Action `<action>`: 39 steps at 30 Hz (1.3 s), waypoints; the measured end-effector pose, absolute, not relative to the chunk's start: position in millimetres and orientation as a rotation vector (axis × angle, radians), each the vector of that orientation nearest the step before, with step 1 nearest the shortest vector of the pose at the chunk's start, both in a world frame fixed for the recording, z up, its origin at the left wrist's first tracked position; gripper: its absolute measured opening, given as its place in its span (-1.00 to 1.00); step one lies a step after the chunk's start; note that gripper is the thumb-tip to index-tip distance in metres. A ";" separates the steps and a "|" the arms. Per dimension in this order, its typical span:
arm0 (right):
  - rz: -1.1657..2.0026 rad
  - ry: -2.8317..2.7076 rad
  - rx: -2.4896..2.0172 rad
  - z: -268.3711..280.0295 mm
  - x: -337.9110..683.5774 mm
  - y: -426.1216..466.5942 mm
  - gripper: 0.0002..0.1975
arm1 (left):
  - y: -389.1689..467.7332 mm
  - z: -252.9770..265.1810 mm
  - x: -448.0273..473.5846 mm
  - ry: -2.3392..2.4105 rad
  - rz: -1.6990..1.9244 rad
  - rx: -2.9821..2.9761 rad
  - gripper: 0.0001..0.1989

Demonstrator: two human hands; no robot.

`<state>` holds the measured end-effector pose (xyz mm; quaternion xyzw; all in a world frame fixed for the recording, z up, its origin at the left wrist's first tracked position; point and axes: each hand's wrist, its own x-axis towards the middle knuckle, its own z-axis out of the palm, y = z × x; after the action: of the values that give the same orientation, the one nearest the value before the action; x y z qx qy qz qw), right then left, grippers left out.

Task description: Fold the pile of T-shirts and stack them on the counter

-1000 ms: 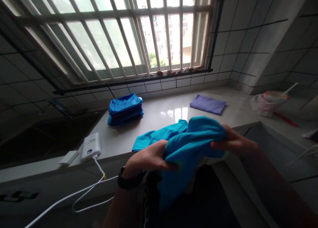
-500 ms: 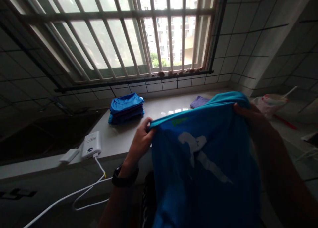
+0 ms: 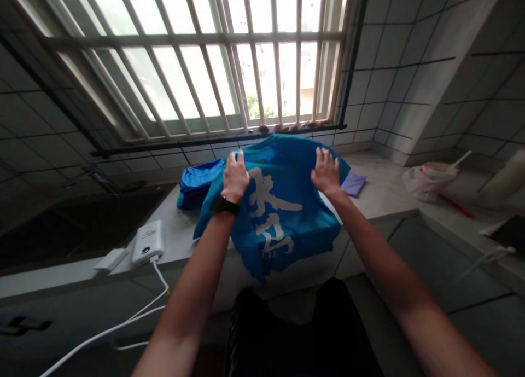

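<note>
We are resting our left hand (image 3: 236, 175) and right hand (image 3: 326, 172), fingers bent, on a blue shirt (image 3: 287, 199) draping over the counter (image 3: 174, 232) edge; we are unable to see whether either is pinching cloth.

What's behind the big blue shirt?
At the left, part of a folded blue pile pokes out; at the right, a bit of purple cloth. The parts that the shirt covers, and anything wholly behind it, can't be seen.

Left hand (image 3: 235, 177) and right hand (image 3: 326, 172) extend forward, apart.
</note>
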<state>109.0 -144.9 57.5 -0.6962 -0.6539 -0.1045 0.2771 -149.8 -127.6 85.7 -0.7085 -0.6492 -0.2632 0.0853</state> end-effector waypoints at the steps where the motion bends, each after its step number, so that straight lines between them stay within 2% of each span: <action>1: -0.185 -1.899 -1.895 35.6 100.0 -145.3 -0.37 | -129.7 59.4 -145.5 -1.961 -0.592 -2.239 -0.43; 4: 0.183 -2.176 -2.044 -27.3 83.2 -154.4 -0.39 | -141.3 -15.2 -141.0 -2.133 -0.257 -2.329 -0.46; 8: 0.085 -2.149 -2.087 -61.5 80.9 -165.9 -0.43 | -146.9 -64.0 -149.3 -2.135 -0.155 -2.349 -0.37; 14: -0.052 -1.875 -2.287 -38.4 79.9 -147.3 -0.47 | -123.6 -57.6 -182.0 -1.782 -0.193 -2.804 -0.40; 16: -0.034 -1.993 -2.169 -42.1 77.7 -139.6 -0.46 | -115.5 -55.4 -191.3 -1.756 -0.385 -2.925 -0.44; 19: 0.155 -2.226 -1.975 -57.9 76.4 -133.6 -0.40 | -108.6 -59.0 -193.7 -1.890 -0.667 -2.820 -0.41; 25: 0.277 -2.230 -1.987 -69.1 76.5 -132.3 -0.36 | -111.2 -71.9 -176.7 -2.149 -0.313 -2.322 -0.38; 29: 0.288 -2.243 -1.981 -64.8 78.1 -133.0 -0.36 | -111.2 -64.7 -181.9 -2.181 -0.146 -2.331 -0.29; 34: 0.284 -2.294 -1.963 -64.1 89.1 -139.0 -0.38 | -104.7 -47.2 -206.3 -2.263 -0.071 -2.340 -0.31; 39: 0.244 -2.201 -2.078 -66.6 91.7 -145.1 -0.37 | -106.1 -51.4 -214.3 -2.236 -0.046 -2.210 -0.31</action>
<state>91.7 -145.1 -66.6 -0.6834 -0.7238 0.0801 0.0522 -214.3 -106.1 -51.4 -0.7028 -0.7112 -0.0146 -0.0015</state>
